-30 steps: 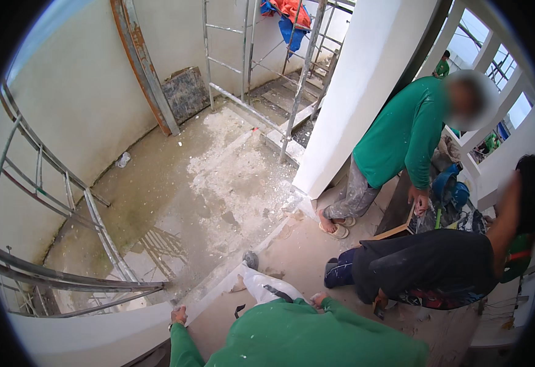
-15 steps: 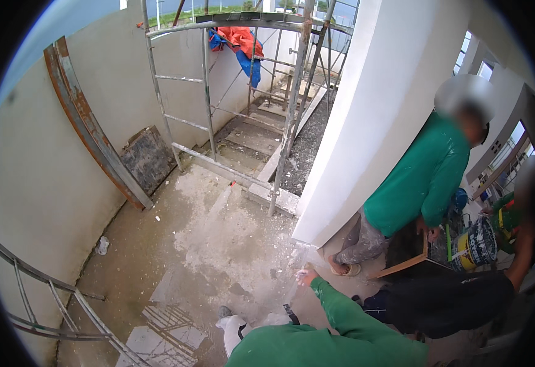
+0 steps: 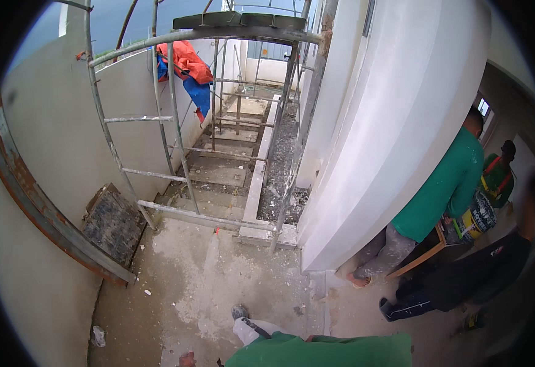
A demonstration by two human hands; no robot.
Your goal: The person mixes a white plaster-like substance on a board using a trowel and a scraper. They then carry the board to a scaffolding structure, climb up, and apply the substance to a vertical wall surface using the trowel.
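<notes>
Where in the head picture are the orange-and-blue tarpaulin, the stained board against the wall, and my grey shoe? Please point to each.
Orange-and-blue tarpaulin [image 3: 189,64], head view: middle of its orange part.
Stained board [image 3: 114,223], head view: middle of its front face.
Grey shoe [image 3: 239,312], head view: middle of its upper.

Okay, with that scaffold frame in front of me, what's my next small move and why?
I'd probably take one short, flat step and stop before the scaffold frame: its low crossbar spans the way ahead, and pale bits lie scattered on the floor. Your left hand shows only in part, so I can't tell whether it's free.
</notes>
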